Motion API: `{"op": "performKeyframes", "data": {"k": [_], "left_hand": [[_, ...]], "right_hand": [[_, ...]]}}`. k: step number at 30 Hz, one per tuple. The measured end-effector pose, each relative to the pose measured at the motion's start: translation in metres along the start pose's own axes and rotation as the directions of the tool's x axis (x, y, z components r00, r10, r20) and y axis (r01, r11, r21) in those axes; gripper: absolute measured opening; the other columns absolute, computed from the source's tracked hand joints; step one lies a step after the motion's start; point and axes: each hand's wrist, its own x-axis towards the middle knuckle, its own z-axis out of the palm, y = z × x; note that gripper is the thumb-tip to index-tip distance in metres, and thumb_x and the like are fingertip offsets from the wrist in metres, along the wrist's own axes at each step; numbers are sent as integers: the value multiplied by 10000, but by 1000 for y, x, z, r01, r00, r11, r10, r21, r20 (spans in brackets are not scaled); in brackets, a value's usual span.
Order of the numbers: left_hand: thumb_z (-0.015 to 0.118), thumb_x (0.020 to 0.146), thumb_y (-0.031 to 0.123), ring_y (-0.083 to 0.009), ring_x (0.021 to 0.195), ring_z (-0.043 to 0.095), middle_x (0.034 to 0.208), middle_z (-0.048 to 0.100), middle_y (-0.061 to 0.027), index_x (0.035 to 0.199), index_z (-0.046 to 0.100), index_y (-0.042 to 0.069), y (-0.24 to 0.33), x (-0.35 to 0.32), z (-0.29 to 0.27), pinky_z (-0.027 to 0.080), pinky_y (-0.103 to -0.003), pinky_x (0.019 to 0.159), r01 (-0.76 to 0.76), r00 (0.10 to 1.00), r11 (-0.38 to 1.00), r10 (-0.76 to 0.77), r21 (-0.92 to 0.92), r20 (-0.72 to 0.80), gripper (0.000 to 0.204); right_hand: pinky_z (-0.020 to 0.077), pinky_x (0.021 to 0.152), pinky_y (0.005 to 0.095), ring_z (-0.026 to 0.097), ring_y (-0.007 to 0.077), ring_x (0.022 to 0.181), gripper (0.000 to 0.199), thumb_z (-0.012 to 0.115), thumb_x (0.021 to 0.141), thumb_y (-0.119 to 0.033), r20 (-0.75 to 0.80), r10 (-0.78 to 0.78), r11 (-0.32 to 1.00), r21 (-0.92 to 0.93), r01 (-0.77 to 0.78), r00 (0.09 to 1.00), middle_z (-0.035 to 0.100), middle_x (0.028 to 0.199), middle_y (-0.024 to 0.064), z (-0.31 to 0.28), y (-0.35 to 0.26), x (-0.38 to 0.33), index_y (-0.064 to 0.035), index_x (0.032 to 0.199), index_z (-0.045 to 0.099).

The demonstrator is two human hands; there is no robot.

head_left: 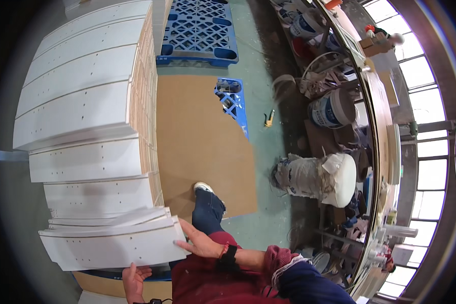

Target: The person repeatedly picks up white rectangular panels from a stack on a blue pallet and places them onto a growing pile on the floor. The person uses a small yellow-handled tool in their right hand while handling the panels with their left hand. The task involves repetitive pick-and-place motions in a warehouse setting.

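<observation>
A white panel [111, 248] with small drilled holes lies at the near end of a long row of similar white boards [76, 106]. My right hand [202, 245] grips its right end, with fingers over the corner and a dark band on the wrist. At the near edge, my left hand [133, 283] has its thumb on the panel's rim and the other fingers partly curled below it. More thin boards [111, 218] lie just behind this panel, their edges fanned slightly. The panel's underside is hidden.
A brown sheet [202, 142] covers part of a blue plastic pallet [243, 109]; another blue pallet [197, 30] lies beyond. A yellow-handled tool [269, 119] is on the floor. Right: a wrapped stool [319, 180], buckets [333, 109] and a long workbench [380, 121], with a person [382, 38] behind it.
</observation>
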Motion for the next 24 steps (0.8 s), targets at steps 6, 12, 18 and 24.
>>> {"op": "performKeyframes", "data": {"k": [6, 12, 18, 24], "left_hand": [[447, 891, 244, -237, 676, 614, 809, 610, -176, 934, 509, -58, 9, 5, -32, 520, -329, 589, 3, 979, 991, -30, 133, 204, 312], [454, 886, 207, -219, 658, 607, 820, 602, -165, 953, 489, -30, 17, -1, -50, 513, -306, 586, -34, 987, 995, 18, 95, 162, 248], [463, 883, 218, -218, 649, 607, 808, 601, -155, 945, 483, -10, 22, -4, -74, 515, -311, 574, -91, 990, 995, 85, 47, 112, 237], [466, 884, 264, -211, 647, 607, 802, 604, -146, 939, 486, -2, 25, -5, -83, 515, -314, 570, -113, 990, 994, 112, 4, 83, 273]], "right_hand": [[353, 828, 295, 414, 238, 1016, 514, 458, 878, -256, -172, 190, 965, 216, -151, 967, 403, 1146, 172, 29, -9, -10, -18, 1291, 264], [422, 624, 239, 503, 110, 738, 461, 428, 897, -276, -370, 3, 1000, -25, -13, 929, 524, 939, 84, 46, 17, -6, -46, 1279, 311], [362, 900, 326, 484, 277, 1062, 476, 416, 892, -335, -320, 160, 987, 74, -143, 934, 491, 1126, 199, 44, -16, -8, -10, 1232, 346], [363, 895, 318, 489, 265, 1051, 474, 416, 892, -341, -351, 125, 992, 54, -113, 928, 500, 1117, 193, 45, -14, -9, -7, 1223, 358]]}}
